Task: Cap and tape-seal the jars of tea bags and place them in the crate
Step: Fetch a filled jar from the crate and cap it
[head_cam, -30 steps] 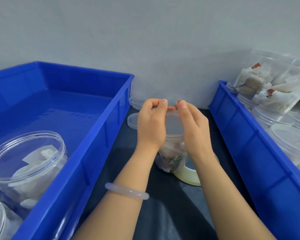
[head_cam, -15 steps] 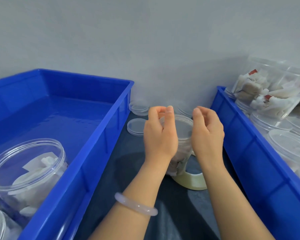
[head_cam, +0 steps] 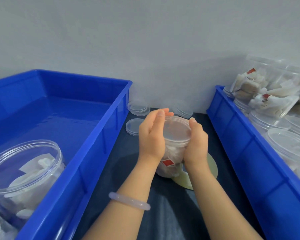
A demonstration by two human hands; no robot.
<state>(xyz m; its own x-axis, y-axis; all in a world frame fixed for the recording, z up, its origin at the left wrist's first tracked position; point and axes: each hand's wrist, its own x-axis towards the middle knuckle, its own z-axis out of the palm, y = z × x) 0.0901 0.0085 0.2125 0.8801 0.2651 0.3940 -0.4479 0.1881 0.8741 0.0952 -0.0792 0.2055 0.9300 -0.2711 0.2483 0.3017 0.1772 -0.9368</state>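
A clear jar of tea bags (head_cam: 170, 161) stands on the dark table between the two crates, with a clear lid (head_cam: 176, 129) on its mouth. My left hand (head_cam: 151, 135) cups the jar's left side, fingers curved round the lid's rim. My right hand (head_cam: 197, 142) grips the right side, thumb on the rim. A roll of tape (head_cam: 210, 168) lies flat under and behind the jar, partly hidden by my right wrist. The left blue crate (head_cam: 97, 141) holds a capped jar of tea bags (head_cam: 24, 172) at its near end.
Loose clear lids lie on the table near the wall: one single (head_cam: 132, 126), a stack (head_cam: 139, 108) and another stack (head_cam: 184, 110). The right blue crate (head_cam: 246, 146) holds several open jars of tea bags (head_cam: 267, 94). A grey wall stands close behind.
My hands came down from pinching at the lid's top to clasp the jar's sides at the rim. The view has tilted, so the jar sits lower in the picture.
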